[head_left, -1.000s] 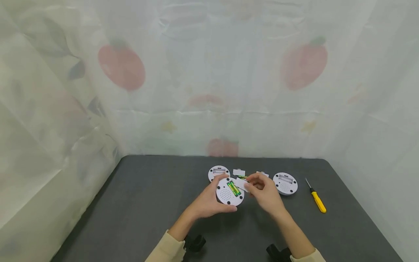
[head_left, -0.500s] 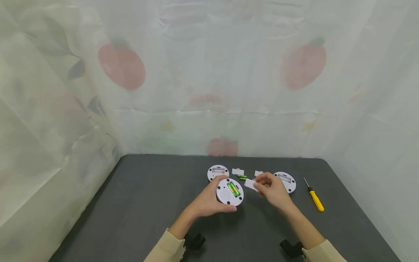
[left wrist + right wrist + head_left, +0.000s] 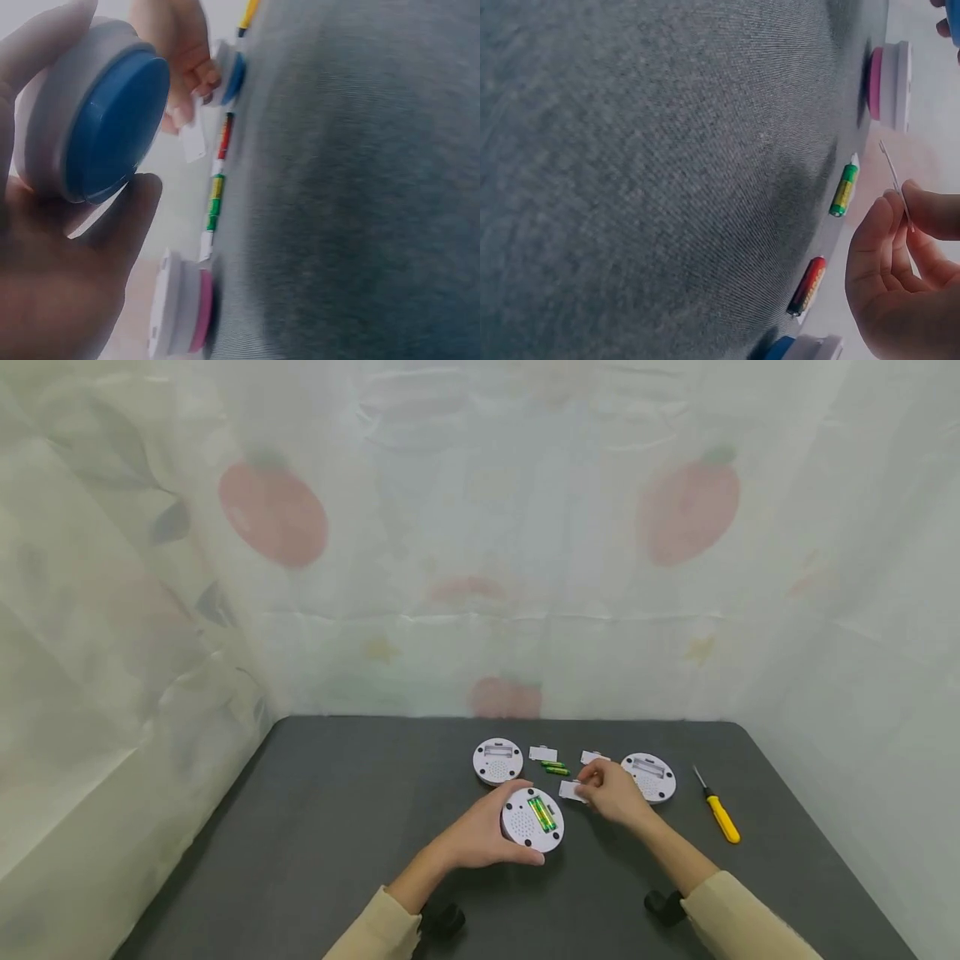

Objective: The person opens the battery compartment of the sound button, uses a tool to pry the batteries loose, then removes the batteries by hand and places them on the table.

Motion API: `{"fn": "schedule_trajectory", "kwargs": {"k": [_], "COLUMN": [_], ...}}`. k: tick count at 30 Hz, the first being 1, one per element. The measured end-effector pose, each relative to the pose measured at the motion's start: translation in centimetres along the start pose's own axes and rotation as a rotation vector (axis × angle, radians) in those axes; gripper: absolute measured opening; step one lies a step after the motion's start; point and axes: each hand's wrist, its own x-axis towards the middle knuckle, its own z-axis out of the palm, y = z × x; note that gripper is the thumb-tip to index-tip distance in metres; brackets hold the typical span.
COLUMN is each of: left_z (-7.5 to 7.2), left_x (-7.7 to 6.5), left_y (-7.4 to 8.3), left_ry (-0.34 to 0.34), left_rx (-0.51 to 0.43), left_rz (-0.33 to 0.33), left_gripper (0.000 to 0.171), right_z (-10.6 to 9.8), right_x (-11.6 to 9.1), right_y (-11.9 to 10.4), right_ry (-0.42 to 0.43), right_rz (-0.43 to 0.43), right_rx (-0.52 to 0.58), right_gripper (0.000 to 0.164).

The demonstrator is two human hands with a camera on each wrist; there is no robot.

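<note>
My left hand (image 3: 480,837) grips a round white device (image 3: 519,828) by its rim, with its underside facing up. Green batteries (image 3: 542,814) lie side by side in its uncovered battery compartment. The left wrist view shows a blue dome (image 3: 124,120) on the device's other face. To the right, my right hand (image 3: 617,795) pinches a white battery cover (image 3: 569,791) between thumb and fingers, apart from the device. In the right wrist view this cover (image 3: 893,174) appears edge-on, raised above the table.
Two more round devices, one left (image 3: 497,771) and one right (image 3: 651,787), lie with bare compartments upward. Between them are white covers (image 3: 543,753), loose green batteries (image 3: 557,770) and a red battery (image 3: 808,286). A yellow-handled screwdriver (image 3: 722,817) lies at the right.
My right hand has carried the battery cover rightward, away from the held device, then a little lower. My left hand has shifted slightly toward the body with the device.
</note>
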Motion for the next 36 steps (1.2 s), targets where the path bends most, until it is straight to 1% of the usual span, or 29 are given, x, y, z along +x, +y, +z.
{"fn": "schedule_trajectory", "kwargs": {"k": [2,5,10,13,16,19,26,31,36], "left_z": [0.2,0.4,0.5,0.5,0.3,0.2,0.3,0.4,0.3], "left_x": [-0.1,-0.2,-0.5,-0.6,-0.8,-0.9,-1.1,-1.1,-1.2], "left_y": [-0.2,-0.4,-1.0,-1.2,-1.5,-1.7,-1.5,-1.8,-2.1], "left_ry": [-0.005,-0.01,-0.045,-0.074,-0.097,-0.122,-0.174,-0.194,-0.207], "left_rx": [0.025,0.066,0.114,0.127,0.139,0.139,0.155,0.145,0.145], "left_rz": [-0.005,-0.038,-0.062,-0.052,-0.037,-0.038,-0.058,-0.049,-0.026], "left_gripper": [0.102,0.104,0.106,0.106,0.104,0.103,0.101,0.102,0.102], "right_z": [0.2,0.6,1.5,1.9,2.2,2.4,2.5,2.1,1.0], "right_x": [0.3,0.7,1.6,2.1,2.5,2.7,2.7,2.1,1.0], "right_y": [0.2,0.4,0.9,1.1,1.1,0.9,0.5,0.1,-0.5], "right_ry": [-0.004,-0.015,-0.032,-0.017,0.001,0.002,-0.015,-0.008,-0.009], "right_rz": [-0.001,-0.005,-0.038,-0.068,-0.083,-0.087,-0.081,-0.111,-0.151], "right_rx": [-0.004,-0.026,-0.103,-0.178,-0.268,-0.351,-0.472,-0.482,-0.468], "right_gripper": [0.011,0.011,0.011,0.011,0.011,0.012,0.013,0.011,0.007]}}
